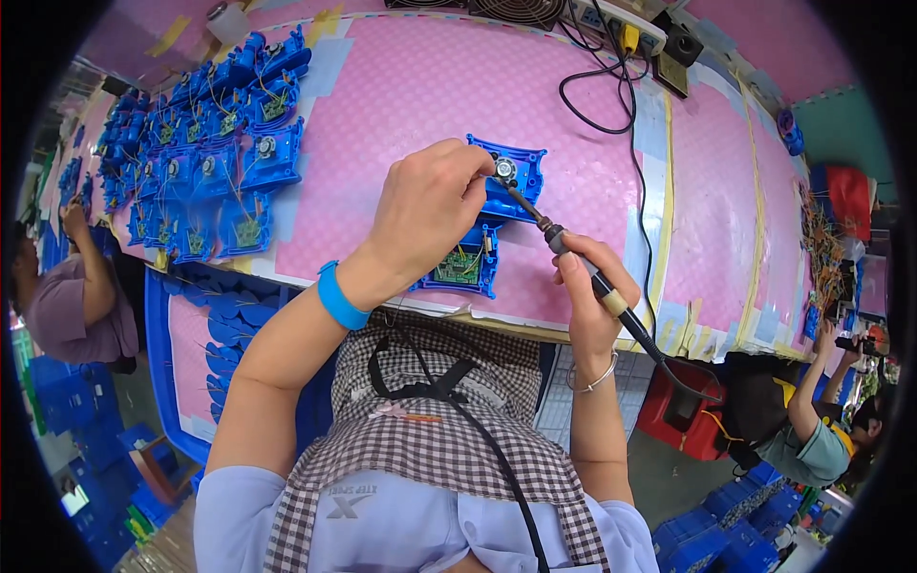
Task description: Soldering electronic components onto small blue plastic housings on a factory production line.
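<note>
Gripping a black-handled soldering iron (578,263), the right hand (585,304) sets its tip on a blue plastic housing with a small round motor (504,181), near the front edge of the pink-covered tabletop (420,95). The left hand (430,205) pinches that housing. More blue housings (220,143) crowd the tabletop's left corner.

Head-worn fisheye, close, downward over workbench (611,124)

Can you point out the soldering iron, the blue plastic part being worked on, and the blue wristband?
soldering iron (585,270): head view, on its black handle.
blue plastic part (523,170): head view, on its upper right corner.
blue wristband (339,299): head view, on the band's middle.
</note>
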`<action>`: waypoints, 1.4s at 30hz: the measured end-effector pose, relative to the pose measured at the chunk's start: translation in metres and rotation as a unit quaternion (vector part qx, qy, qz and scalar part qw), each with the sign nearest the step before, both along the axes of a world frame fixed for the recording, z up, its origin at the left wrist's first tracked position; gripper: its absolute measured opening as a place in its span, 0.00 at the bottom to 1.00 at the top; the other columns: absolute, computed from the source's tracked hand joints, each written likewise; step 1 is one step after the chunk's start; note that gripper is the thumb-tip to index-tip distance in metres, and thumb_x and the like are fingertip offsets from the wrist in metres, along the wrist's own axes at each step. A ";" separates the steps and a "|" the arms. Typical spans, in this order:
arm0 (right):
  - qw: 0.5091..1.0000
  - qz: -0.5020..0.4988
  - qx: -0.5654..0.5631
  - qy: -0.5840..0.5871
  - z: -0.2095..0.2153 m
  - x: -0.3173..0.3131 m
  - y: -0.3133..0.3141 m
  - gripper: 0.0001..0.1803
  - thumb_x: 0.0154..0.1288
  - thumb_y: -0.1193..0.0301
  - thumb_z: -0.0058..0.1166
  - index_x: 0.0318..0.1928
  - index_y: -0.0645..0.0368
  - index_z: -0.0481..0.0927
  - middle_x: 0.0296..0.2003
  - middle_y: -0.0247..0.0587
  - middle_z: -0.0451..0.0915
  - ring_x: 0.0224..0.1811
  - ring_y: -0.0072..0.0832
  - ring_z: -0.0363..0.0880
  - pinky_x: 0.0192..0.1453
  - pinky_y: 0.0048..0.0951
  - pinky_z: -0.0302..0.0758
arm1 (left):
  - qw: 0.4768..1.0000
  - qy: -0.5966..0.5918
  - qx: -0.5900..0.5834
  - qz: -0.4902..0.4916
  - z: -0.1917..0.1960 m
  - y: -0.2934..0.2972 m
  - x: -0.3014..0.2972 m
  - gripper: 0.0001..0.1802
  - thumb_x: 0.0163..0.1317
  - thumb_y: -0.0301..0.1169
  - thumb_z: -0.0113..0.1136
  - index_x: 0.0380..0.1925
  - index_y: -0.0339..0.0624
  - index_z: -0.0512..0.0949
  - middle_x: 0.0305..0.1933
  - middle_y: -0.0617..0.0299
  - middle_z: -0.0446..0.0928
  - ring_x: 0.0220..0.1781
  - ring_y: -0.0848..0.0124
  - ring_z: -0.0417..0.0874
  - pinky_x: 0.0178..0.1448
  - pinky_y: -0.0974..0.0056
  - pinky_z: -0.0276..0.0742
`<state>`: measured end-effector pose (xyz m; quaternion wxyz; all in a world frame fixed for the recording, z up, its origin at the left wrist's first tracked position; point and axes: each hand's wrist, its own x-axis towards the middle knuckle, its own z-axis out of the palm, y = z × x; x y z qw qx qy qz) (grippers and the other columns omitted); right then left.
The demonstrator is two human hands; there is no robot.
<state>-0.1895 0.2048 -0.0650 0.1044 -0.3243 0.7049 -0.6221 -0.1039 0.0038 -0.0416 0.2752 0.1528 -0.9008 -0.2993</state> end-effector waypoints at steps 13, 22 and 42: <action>0.996 -0.044 -0.031 0.067 0.013 -0.007 0.011 0.08 0.63 0.78 0.54 0.41 0.69 0.82 0.33 0.43 0.80 0.29 0.23 0.75 0.32 0.21 0.69 | 0.999 0.000 -0.039 -0.015 0.014 0.007 0.011 0.05 0.54 0.22 0.57 0.31 0.38 0.79 0.28 0.52 0.76 0.32 0.52 0.80 0.36 0.52 0.76; 0.998 -0.036 0.056 0.005 0.024 -0.017 0.005 0.09 0.57 0.79 0.59 0.39 0.65 0.84 0.31 0.39 0.83 0.31 0.22 0.78 0.36 0.22 0.72 | 0.994 -0.062 -0.084 -0.007 0.003 0.022 -0.016 0.14 0.53 0.23 0.60 0.41 0.42 0.78 0.33 0.53 0.80 0.36 0.52 0.81 0.40 0.52 0.76; 0.997 -0.008 0.039 0.059 0.019 -0.027 0.008 0.09 0.60 0.79 0.57 0.41 0.68 0.83 0.31 0.38 0.80 0.28 0.19 0.74 0.32 0.18 0.68 | 0.986 0.042 0.068 0.145 0.006 -0.008 0.020 0.08 0.58 0.27 0.66 0.37 0.38 0.84 0.26 0.58 0.74 0.24 0.70 0.71 0.29 0.68 0.65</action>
